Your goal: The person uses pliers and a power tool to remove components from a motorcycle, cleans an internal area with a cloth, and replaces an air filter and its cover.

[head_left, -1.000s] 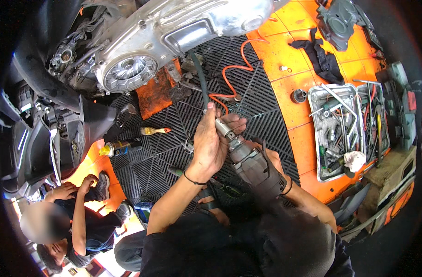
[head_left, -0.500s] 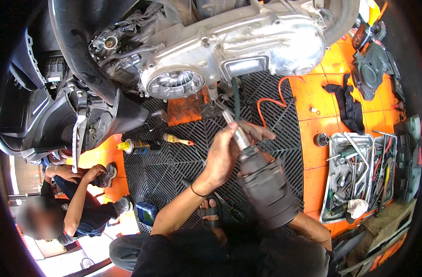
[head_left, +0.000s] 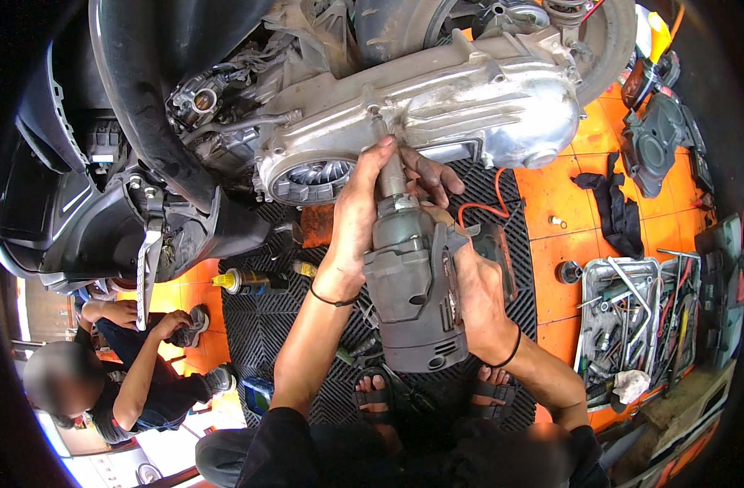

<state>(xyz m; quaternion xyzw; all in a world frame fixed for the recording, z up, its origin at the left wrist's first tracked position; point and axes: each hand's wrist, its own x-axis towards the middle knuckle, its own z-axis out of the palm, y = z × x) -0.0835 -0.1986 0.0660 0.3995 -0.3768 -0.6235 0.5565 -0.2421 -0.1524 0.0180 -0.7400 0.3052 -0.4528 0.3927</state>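
A grey power impact wrench [head_left: 413, 285] points up at the silver engine side cover [head_left: 469, 106] of a scooter. My right hand [head_left: 478, 297] grips the wrench's handle at its right side. My left hand [head_left: 364, 203] wraps around the wrench's front shaft, its fingertips touching the cover near a bolt. The socket tip is hidden behind my left fingers. An orange coiled hose [head_left: 490, 203] runs off behind the tool.
A metal tray of hand tools [head_left: 632, 325] lies at the right on the orange floor [head_left: 567, 236]. A black cloth [head_left: 612, 207] and a dark engine cover [head_left: 656, 150] lie beyond it. A yellow-capped bottle [head_left: 246, 282] rests on the black grid mat [head_left: 266, 333]. Another person [head_left: 120, 382] sits at lower left.
The wrench and both hands have moved up against the silver cover. The view has shifted closer to the engine.
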